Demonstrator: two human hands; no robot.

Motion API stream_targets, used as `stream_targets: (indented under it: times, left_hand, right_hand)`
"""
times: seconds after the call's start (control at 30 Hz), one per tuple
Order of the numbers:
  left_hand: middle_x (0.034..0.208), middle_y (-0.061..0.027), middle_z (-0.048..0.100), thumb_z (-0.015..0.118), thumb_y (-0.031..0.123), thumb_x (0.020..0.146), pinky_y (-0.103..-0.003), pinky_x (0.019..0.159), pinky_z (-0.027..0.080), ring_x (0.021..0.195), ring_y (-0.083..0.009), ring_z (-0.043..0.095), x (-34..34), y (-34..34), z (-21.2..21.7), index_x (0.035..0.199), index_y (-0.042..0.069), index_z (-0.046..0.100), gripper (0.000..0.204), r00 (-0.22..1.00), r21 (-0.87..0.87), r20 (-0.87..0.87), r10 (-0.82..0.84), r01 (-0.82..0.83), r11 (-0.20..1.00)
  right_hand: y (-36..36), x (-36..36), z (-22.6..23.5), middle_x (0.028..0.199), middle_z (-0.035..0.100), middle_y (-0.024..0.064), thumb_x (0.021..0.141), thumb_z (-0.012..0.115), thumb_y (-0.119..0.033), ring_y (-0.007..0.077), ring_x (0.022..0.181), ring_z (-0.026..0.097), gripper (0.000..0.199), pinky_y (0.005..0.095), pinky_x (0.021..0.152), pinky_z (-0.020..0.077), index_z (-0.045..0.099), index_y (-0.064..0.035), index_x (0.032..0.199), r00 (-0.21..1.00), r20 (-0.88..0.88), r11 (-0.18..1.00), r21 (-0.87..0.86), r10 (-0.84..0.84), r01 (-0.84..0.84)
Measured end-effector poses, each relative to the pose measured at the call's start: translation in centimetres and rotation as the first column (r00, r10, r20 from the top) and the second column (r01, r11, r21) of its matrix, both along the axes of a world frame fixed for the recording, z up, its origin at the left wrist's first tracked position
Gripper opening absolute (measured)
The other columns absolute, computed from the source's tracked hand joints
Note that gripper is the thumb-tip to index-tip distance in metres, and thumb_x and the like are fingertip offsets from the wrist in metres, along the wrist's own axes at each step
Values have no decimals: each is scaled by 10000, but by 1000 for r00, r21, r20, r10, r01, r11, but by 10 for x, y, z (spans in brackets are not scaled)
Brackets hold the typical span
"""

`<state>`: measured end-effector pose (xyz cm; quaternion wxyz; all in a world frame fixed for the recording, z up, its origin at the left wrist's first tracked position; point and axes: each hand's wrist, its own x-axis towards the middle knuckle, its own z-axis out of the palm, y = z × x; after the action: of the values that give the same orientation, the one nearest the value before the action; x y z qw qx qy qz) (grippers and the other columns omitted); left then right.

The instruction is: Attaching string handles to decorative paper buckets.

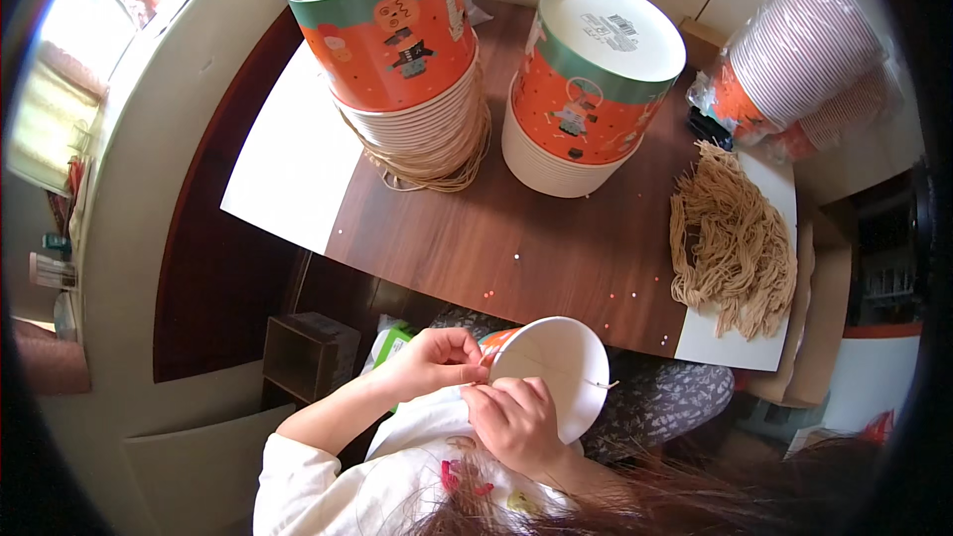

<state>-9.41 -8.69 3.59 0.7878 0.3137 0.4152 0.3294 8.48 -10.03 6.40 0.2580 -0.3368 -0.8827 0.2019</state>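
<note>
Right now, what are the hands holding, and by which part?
Both hands hold one paper bucket, white inside and orange outside, at its near rim: the left hand pinches the rim's left edge, the right hand grips the rim beside it.

- Daylight is entering from the window [69,69] at upper left, overexposing it.
- Fisheye distortion is bending the table [536,238] edges; dark vignetting is ringing the frame.
</note>
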Motion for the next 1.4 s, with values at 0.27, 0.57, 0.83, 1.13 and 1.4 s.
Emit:
stream_targets:
  times: [0.27, 0.57, 0.83, 1.13, 1.4]
  left_hand:
    - [800, -9, 590, 615, 33, 817, -197, 689, 455, 761, -62, 556, -2, 3, 0, 839, 8, 537, 85, 1000, 76, -13, -25, 26, 997]
    - [786, -12, 587, 611, 53, 826, -199, 669, 444, 734, -58, 546, 0, -1, 0, 831, 9, 526, 96, 999, 114, -44, -13, 18, 993]
    - [796, -60, 596, 554, 94, 862, -216, 694, 455, 779, -83, 573, -2, -1, 8, 820, -2, 483, 127, 998, 43, -25, 61, -60, 997]
    - [759, -40, 597, 684, 177, 747, -256, 565, 428, 680, -136, 556, -6, -16, 18, 814, 60, 623, 147, 837, 505, -527, 146, 170, 846]
    - [747, -56, 584, 697, 107, 691, -330, 602, 486, 694, -229, 581, 8, -27, 12, 798, 69, 647, 124, 694, 676, -635, 340, 285, 680]
  right_hand:
    - [20, 13, -4, 754, 596, 40, 687, 698, -74, 219, 698, 576, 146, 326, 640, 459, 618, -74, 809, 963, -224, 948, -307, -151, 77]
    - [21, 7, -7, 748, 554, 40, 672, 722, -111, 218, 702, 556, 171, 334, 648, 461, 627, -68, 807, 965, -184, 933, -341, -188, 117]
    - [16, 3, -1, 685, 543, 27, 597, 709, -17, 218, 640, 537, 160, 323, 592, 445, 627, -81, 718, 981, -114, 986, -78, -156, 148]
    - [18, 7, -12, 711, 567, 38, 646, 694, -31, 215, 682, 568, 124, 331, 619, 467, 613, -75, 729, 935, -246, 912, -383, -254, 147]
    - [18, 7, -11, 711, 580, 43, 638, 706, -29, 215, 671, 577, 128, 326, 618, 471, 618, -68, 723, 935, -246, 897, -422, -257, 135]
